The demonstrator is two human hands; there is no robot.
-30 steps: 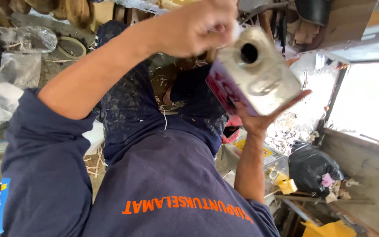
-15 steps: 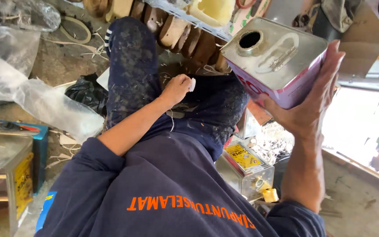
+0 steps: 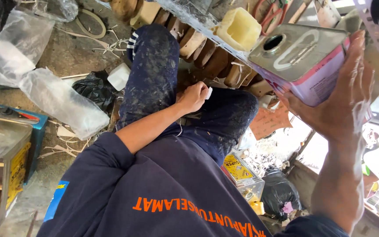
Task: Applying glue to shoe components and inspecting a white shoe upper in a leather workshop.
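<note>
My right hand is raised at the right and grips a rectangular metal can with a pink and white label, its round opening uncapped and its top facing me. My left hand rests on my lap, on dark stained trousers, and pinches a small white cap between the fingertips. The two hands are well apart. My navy shirt with orange lettering fills the lower middle.
Clear plastic bags and a black bag lie on the floor at left, beside a square metal tin and a blue tin. Wooden pieces, a yellowish container and a yellow-labelled tin crowd my legs.
My left hand came down from the can's top to my lap, the white cap in its fingers. My right hand carried the can to the upper right.
</note>
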